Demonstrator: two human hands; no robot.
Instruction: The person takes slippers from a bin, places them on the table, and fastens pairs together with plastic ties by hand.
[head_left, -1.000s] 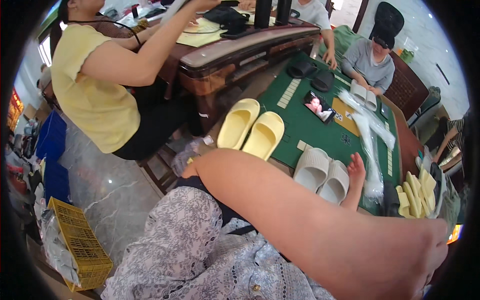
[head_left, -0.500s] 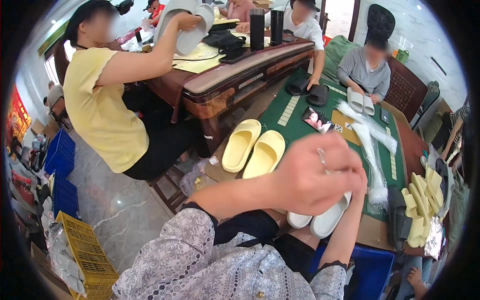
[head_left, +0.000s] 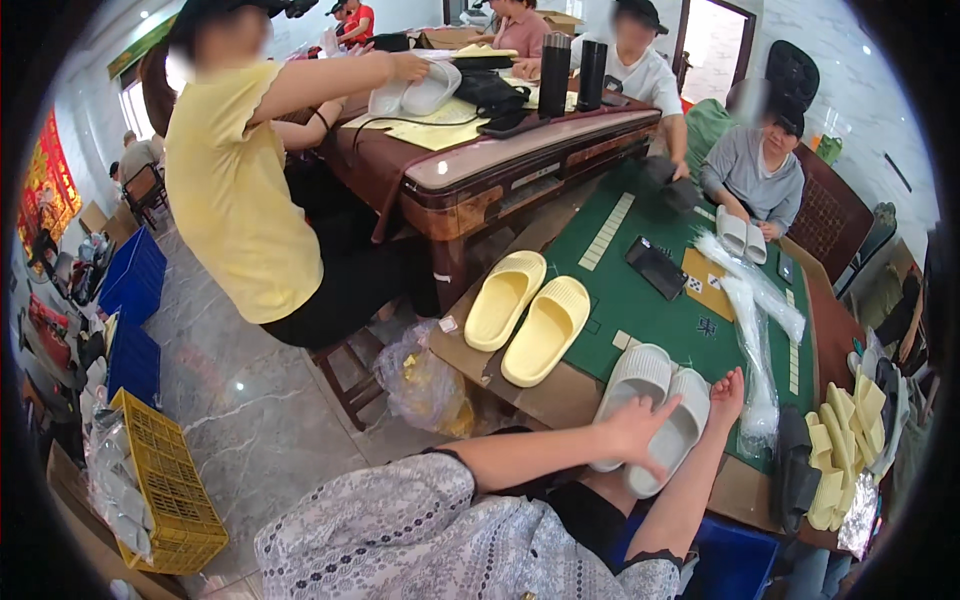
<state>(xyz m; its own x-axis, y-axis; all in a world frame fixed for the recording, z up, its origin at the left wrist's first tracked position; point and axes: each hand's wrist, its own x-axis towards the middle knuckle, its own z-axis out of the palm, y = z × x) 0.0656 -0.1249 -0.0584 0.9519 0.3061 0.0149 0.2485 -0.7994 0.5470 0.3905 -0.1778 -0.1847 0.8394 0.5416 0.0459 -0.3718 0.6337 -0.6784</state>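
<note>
A pair of white slippers (head_left: 655, 395) lies side by side at the near edge of the green-topped table (head_left: 640, 300). My left hand (head_left: 638, 432) lies over their heel ends, thumb spread across the right slipper and fingers curled round the left one. My right hand (head_left: 726, 393) presses against the outer side of the right slipper, fingers pointing up. A pair of pale yellow slippers (head_left: 528, 310) lies to the left, on the table's corner, apart from both hands.
Clear plastic bags (head_left: 757, 300) and a black phone (head_left: 656, 266) lie on the green top, with stacked yellow insoles (head_left: 838, 450) at the right edge. A person in yellow sits at the left by a brown table (head_left: 500, 160); others sit opposite. A yellow crate (head_left: 165, 480) and a plastic bag (head_left: 420, 380) are on the floor.
My left arm, raised across the view before, has come down and its hand now rests on the white slippers. My right hand stays by the slippers' right side. The view has shifted.
</note>
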